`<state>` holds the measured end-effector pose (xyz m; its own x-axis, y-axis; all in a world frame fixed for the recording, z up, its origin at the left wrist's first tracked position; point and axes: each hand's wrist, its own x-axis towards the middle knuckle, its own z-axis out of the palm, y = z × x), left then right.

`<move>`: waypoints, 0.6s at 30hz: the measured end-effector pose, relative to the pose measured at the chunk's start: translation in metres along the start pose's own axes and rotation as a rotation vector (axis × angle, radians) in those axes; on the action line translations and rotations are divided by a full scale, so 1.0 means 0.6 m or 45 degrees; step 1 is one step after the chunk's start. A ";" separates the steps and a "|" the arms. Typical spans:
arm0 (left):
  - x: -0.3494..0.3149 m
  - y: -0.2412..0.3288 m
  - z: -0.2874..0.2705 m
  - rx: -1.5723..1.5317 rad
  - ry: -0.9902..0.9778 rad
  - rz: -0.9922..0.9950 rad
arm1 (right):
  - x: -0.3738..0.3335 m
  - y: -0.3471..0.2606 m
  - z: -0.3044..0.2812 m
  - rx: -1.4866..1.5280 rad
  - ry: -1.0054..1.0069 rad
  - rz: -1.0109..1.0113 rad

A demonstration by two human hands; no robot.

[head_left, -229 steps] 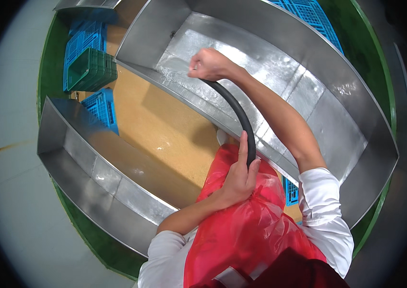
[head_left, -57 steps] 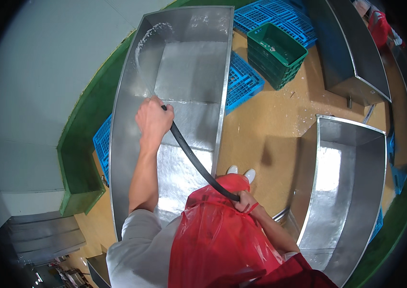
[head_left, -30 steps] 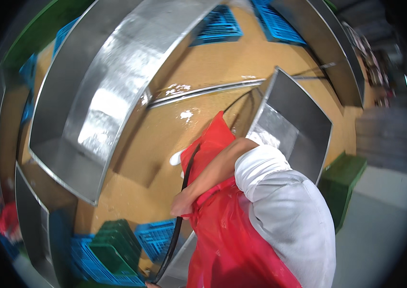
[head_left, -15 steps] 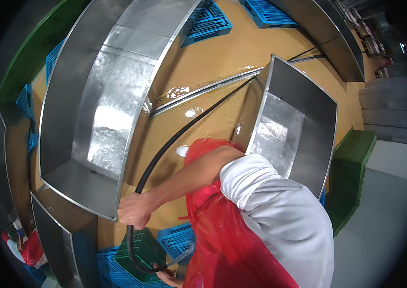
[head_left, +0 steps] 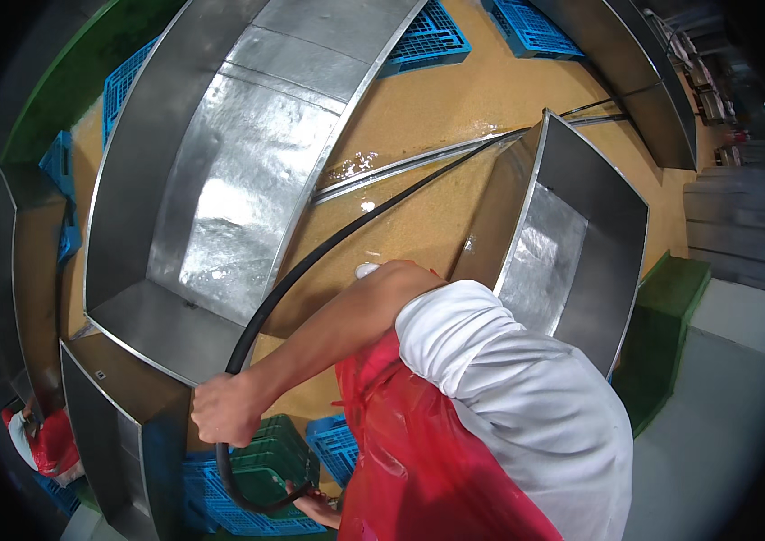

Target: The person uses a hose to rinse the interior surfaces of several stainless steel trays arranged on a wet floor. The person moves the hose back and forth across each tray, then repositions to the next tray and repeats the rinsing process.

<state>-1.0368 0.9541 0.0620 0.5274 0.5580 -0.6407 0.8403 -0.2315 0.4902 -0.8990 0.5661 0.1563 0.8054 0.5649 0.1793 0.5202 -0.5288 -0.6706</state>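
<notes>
A black hose (head_left: 337, 236) runs from beyond the small metal tub across the floor to my hands. My right hand (head_left: 226, 410) is closed round it at the near corner of the large metal tub (head_left: 211, 225). Below that hand the hose bends in a loop. Its end meets my left hand (head_left: 312, 507), whose fingers are curled at the hose tip, partly hidden by my red apron (head_left: 409, 442). A green crate (head_left: 285, 451) lies right behind the hose loop, close to my left hand.
To the right stands a smaller metal tub (head_left: 540, 261). Another metal tub (head_left: 121, 442) is at the lower left. Blue plastic pallets (head_left: 426, 41) lie on the wet tan floor (head_left: 418, 216). A metal strip (head_left: 400, 169) crosses the floor. Another person in red (head_left: 53, 442) is at far left.
My right hand has moved left with the hose, past the large tub's corner. The clear water stream at the hose end no longer shows. The view has shifted a little.
</notes>
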 end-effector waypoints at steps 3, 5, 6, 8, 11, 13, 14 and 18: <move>0.073 0.028 -0.014 0.004 -0.072 -0.029 | 0.058 0.004 0.005 0.020 -0.112 0.109; 0.125 0.049 -0.025 0.008 -0.158 -0.044 | 0.087 0.007 0.008 0.074 -0.118 0.191; 0.155 0.071 -0.024 0.040 -0.220 -0.045 | 0.105 0.014 0.013 0.051 -0.115 0.254; 0.206 0.106 -0.012 0.093 -0.347 -0.050 | 0.144 0.026 0.025 -0.003 -0.117 0.357; 0.261 0.142 -0.003 0.154 -0.528 -0.063 | 0.198 0.034 0.013 -0.137 -0.137 0.361; 0.284 0.160 0.003 0.212 -0.654 -0.014 | 0.226 0.039 -0.004 -0.209 -0.106 0.332; 0.298 0.175 0.003 0.265 -0.724 0.053 | 0.237 0.052 -0.013 -0.226 -0.063 0.334; 0.362 0.252 -0.004 0.280 -0.877 0.704 | 0.250 0.066 -0.061 -0.275 0.021 0.299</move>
<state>-0.7954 1.0421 -0.0018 0.7611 -0.2609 -0.5939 0.4133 -0.5106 0.7540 -0.7475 0.6068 0.1829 0.9142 0.4021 0.0500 0.3662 -0.7669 -0.5270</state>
